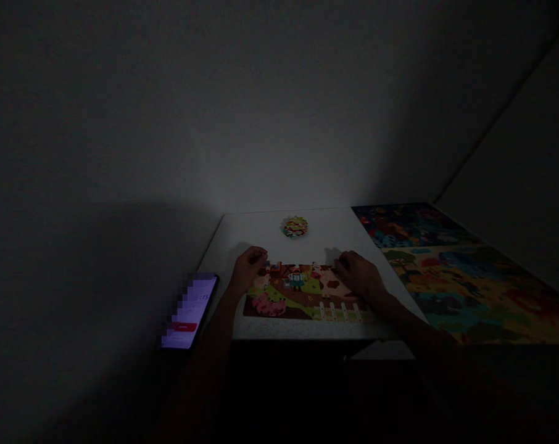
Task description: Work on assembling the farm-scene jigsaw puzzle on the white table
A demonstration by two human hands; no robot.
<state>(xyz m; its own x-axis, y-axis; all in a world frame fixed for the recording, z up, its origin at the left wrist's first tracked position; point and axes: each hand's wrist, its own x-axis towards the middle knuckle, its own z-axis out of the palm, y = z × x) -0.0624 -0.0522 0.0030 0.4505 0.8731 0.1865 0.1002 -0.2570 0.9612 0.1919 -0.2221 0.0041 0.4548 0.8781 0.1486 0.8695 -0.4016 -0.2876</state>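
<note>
In the dim head view, a partly assembled jigsaw puzzle [307,293] with a farm scene lies flat near the front of a white table. It shows pink pigs, a figure in blue and a white fence; its upper edge is uneven. My left hand [248,269] is at its upper left corner, fingers curled in. Over the upper right part rests my right hand [360,274], its fingers also bent closed. What either hand holds, if anything, is hidden by the fingers and the dark. Beyond them sits a small heap of loose puzzle pieces [295,227].
A lit phone [191,314] stands tilted at the table's left side. To the right lie two colourful picture sheets, a dark one [409,225] and a yellowish one with animals [483,293]. The white table [256,231] meets a pale wall [289,123] behind.
</note>
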